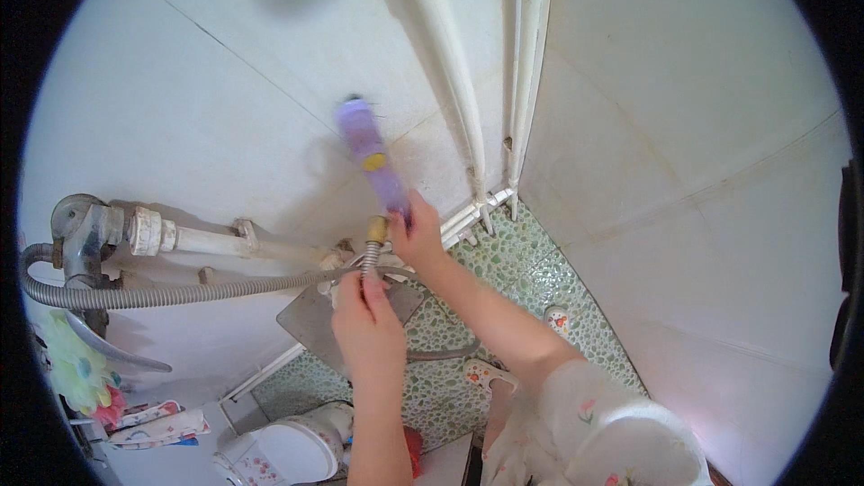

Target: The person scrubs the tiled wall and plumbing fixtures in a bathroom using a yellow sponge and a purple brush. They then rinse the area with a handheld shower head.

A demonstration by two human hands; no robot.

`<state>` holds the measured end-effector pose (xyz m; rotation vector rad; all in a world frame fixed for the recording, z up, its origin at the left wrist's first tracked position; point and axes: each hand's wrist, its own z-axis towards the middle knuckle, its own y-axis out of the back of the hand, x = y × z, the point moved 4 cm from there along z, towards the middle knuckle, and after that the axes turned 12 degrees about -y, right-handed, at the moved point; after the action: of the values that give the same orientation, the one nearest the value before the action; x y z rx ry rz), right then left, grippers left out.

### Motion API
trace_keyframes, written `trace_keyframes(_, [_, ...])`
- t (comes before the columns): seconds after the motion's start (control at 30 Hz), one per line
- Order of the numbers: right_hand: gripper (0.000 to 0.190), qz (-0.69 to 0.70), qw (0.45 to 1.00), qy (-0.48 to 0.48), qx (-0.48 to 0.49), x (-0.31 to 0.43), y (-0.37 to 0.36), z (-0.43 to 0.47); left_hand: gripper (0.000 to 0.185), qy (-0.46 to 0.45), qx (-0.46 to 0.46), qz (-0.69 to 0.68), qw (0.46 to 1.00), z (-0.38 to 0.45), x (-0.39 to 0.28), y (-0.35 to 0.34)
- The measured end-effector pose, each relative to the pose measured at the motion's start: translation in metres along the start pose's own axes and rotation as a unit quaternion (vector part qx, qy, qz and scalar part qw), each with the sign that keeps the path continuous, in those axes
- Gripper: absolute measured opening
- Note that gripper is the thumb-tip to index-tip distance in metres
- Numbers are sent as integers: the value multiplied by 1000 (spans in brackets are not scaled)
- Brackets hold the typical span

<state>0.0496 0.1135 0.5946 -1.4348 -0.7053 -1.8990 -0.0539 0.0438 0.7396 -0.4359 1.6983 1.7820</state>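
Observation:
My left hand (370, 314) grips a grey corrugated metal shower hose (370, 258) just below its brass-coloured end fitting (376, 229), which points up. Beside that fitting, my right hand (420, 233) is closed around the lower end of a purple long-handled implement (366, 138). Motion blurs it; a yellow oval mark shows on its body, and its far end is dark. Whether that end touches the wall, I cannot tell. The hose's other end runs to a metal mixer valve (88, 236) at the left.
White pipes (449, 54) run down the pale wall (223, 101) into the corner. Below lie a green pebble-patterned floor (533, 270) and a grey board (317, 324). A lidded white toilet (297, 449), hanging cloths (158, 428) and a bath puff (74, 364) are at lower left.

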Motion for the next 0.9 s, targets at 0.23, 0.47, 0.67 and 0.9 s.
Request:
trace_keyframes(0.23, [34, 72, 969, -170, -161, -99, 39, 37, 19, -11, 40, 5, 999, -21, 11, 6])
trace_keyframes(0.47, [29, -49, 995, -67, -63, -2, 24, -16, 19, -28, 30, -21, 999, -19, 13, 26])
trace_keyframes(0.67, [13, 151, 976, -127, -93, 70, 35, 59, 18, 28, 41, -71, 996, -17, 24, 40])
trace_keyframes(0.9, [16, -127, 982, 125, 56, 60, -12, 30, 17, 84, -27, -123, 988, -36, 45, 29])
